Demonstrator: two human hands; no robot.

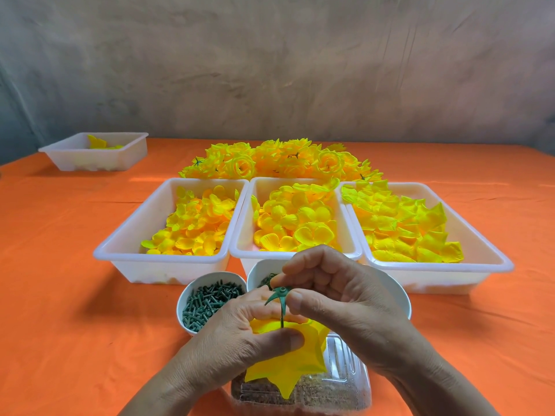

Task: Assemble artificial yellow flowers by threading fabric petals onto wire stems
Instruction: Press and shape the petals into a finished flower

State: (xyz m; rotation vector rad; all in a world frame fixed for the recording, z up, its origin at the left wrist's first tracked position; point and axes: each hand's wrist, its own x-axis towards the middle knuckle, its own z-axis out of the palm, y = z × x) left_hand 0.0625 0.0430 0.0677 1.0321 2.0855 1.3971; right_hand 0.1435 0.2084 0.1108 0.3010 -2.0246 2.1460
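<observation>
My left hand grips a stack of yellow fabric petals low in the middle of the view, thumb pressed on top. A thin green stem rises through the petals. At the stem's top, my right hand pinches a green star-shaped calyx between thumb and fingers. Three white trays of loose yellow petals stand behind: left, middle, right. Finished yellow flowers are heaped beyond them.
A white bowl of green stem pins sits left of my hands; a second white bowl is partly hidden behind them. A clear plastic box lies under the petals. Another white tray stands far left on the orange cloth.
</observation>
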